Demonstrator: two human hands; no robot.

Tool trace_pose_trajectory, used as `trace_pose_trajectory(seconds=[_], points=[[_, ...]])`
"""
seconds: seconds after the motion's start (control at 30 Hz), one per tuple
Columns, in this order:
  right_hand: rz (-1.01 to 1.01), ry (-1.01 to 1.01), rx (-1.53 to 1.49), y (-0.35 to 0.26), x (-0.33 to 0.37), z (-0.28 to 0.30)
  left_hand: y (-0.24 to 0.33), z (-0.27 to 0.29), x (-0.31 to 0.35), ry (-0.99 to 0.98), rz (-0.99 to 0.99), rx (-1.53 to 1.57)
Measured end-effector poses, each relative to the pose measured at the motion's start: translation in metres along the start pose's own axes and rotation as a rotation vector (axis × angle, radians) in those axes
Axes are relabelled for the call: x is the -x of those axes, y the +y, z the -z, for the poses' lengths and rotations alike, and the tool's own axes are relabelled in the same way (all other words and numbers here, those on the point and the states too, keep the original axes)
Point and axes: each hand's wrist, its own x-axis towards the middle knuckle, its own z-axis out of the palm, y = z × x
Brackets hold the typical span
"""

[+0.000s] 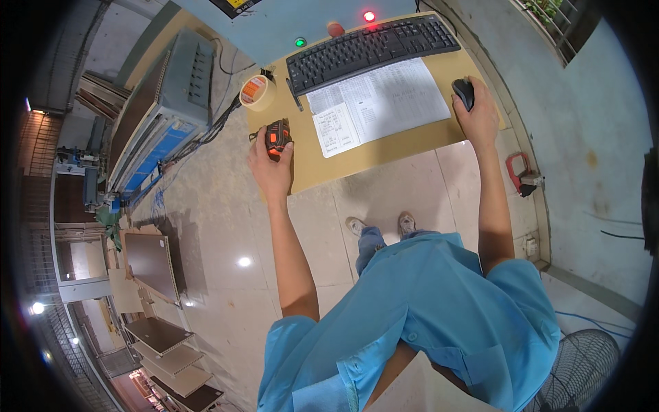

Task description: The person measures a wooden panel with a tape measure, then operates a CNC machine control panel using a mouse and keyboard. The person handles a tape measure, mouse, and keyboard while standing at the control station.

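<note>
At the desk's left edge my left hand [271,170] is closed round a black and orange tape measure [278,139], thumb on one side and fingers on the other. My right hand [479,118] rests over a black computer mouse [465,93] at the right side of the desk. Between them lie printed paper sheets [398,103], with a smaller slip [335,130] on top at their left. A black keyboard [374,51] covers the sheets' far edge. A roll of tape [257,93] stands beyond the tape measure, and a dark pen [294,95] lies beside the keyboard.
Behind the keyboard are a green button [300,42], a red knob [335,29] and a lit red light [369,16]. A grey and blue machine [168,117] with cables stands left. Panels [152,264] lean farther down. A fan [583,364] is at lower right.
</note>
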Motion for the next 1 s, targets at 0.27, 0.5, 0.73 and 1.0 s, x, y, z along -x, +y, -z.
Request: trace_pose_trajectory(seconds=[0.27,0.5,0.73,1.0], points=[[-0.002,0.003,0.002,0.0010,0.0011,-0.0011,0.0024,0.0011,0.0007,-0.005,0.011,0.007],[0.009,0.013,0.004,0.0018,0.0012,-0.0012,-0.0009,-0.0006,-0.0006,-0.005,0.003,0.015],[0.024,0.023,0.005,0.0029,0.0008,-0.0025,0.0003,-0.0003,0.0002,-0.014,0.021,0.018],[0.006,0.006,0.010,0.0005,0.0010,-0.0002,0.0043,0.0013,0.0001,-0.020,0.030,0.019]])
